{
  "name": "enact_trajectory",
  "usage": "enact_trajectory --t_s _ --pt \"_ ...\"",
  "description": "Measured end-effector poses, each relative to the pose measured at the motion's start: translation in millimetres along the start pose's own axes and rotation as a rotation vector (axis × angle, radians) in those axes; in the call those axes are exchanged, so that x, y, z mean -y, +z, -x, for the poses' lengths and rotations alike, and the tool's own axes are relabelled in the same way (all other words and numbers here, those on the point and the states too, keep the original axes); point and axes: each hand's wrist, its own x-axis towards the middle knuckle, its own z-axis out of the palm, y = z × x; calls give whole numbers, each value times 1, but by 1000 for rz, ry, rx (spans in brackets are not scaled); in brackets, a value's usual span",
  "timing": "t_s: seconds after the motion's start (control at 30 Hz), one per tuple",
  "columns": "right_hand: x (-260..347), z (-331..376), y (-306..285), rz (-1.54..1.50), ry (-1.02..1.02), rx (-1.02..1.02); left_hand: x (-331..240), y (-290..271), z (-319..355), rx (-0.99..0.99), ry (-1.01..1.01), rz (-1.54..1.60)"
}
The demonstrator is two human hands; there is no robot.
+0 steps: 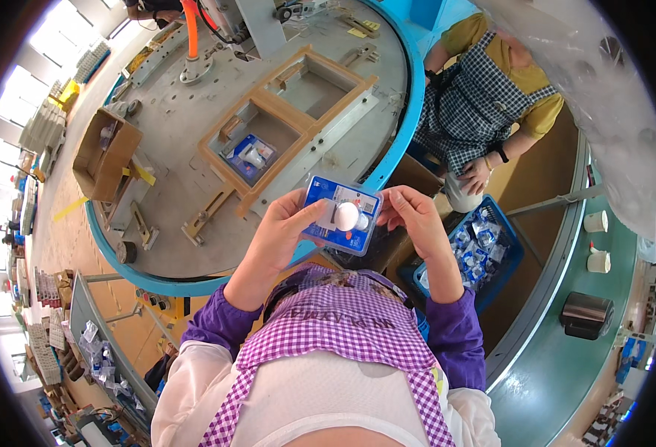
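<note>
I hold a clear blister pack (345, 215) with a blue printed card and a white round-headed object inside, up in front of my chest. My left hand (281, 229) grips its left side, thumb across the front and the other fingers behind. At the upper right edge, my right hand (415, 216) has its thumb and fingers bent together against the pack. Beyond it, a similar blue-carded pack (252, 156) lies inside the nearer opening of a wooden frame (257, 197). That frame rests on a round grey table (171, 246) with a blue rim.
A blue basket (518, 246) of small packed items stands to my right. Across from it, a co-worker in a checked apron (471, 97) has a hand on a white container (462, 195). A cardboard box (106, 153) sits at the table's left; a green bench (566, 372) holds mugs and a metal jug (587, 314).
</note>
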Motion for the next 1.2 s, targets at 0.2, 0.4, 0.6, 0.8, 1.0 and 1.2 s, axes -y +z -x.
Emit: enact_trajectory --t_s 0.2,0.4,0.6,0.8,1.0,1.2 --pt "12 11 3 -80 -11 113 -1 5 0 6 -42 -33" --pt "26 16 -3 -29 20 197 -2 7 -2 19 -39 -19" --pt "23 19 8 285 -29 6 -1 8 -3 2 43 -248" --pt "-3 9 10 484 -260 -288 7 23 7 -77 213 -640" --pt "13 23 3 -74 4 -19 0 7 6 91 110 -120" --pt "27 32 8 -137 -15 49 1 7 -2 82 80 -94"
